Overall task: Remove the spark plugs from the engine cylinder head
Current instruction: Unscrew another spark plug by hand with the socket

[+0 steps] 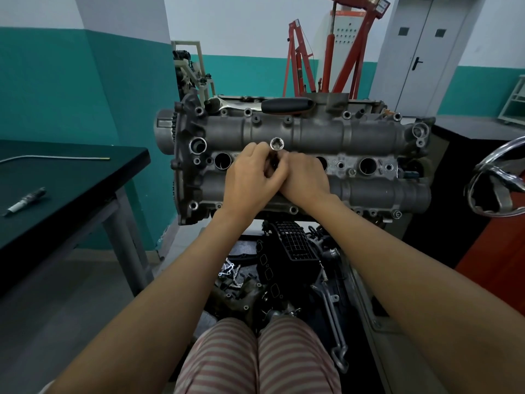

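fingers (270, 172) of both hands hide socket (277, 144) shaft.

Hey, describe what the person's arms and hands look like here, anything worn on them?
Both arms are bare from the frame's lower edge to the wrists, no sleeves showing. The left hand and right hand wear no gloves, and no rings, watch or bracelets can be seen. Striped pink-and-beige trousers cover the legs.

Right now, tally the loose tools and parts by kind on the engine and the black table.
Ratchet wrench lying on the cylinder head: 1
Socket gripped by the left hand and right hand: 1
Spark plug on the black table: 1
Thin metal rod on that table: 1
Total: 4
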The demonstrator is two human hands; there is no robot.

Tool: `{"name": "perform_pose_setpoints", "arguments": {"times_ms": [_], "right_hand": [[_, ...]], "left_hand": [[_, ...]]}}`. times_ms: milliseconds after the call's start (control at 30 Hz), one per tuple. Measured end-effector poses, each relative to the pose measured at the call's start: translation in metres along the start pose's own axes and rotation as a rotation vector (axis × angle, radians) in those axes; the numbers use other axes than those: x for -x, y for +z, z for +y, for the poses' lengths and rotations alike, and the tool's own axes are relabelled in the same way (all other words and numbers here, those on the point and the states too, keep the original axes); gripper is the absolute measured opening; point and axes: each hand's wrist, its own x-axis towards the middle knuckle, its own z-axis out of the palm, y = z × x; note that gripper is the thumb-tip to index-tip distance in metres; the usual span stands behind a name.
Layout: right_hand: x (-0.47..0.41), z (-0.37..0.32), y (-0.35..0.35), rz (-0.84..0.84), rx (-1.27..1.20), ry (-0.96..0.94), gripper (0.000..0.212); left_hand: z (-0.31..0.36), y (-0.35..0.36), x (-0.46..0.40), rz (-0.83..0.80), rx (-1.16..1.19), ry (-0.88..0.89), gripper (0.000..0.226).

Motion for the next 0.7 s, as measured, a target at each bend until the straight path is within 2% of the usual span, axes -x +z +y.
{"name": "perform_pose_setpoints", "arguments": {"times_ms": [133, 433, 700], "right_hand": [[0.0004, -0.0003, 0.0002, 0.008, -0.063, -0.001, 0.019], [0.0010, 0.0002, -0.0026, 0.010, -0.091, -0.003, 0.027], [0.0010, 0.0003, -0.0015, -0.001, -0.091, 0.001, 0.014]], "left_hand": [[-0.0011, 0.0000, -0.0004, -0.005, 0.032, -0.023, 0.024], [0.0006, -0.0017, -0.0016, 0.047, 0.086, -0.002, 0.035], [0.0003, -0.0026, 0.0001, -0.014, 0.055, 0.006, 0.022]]}}
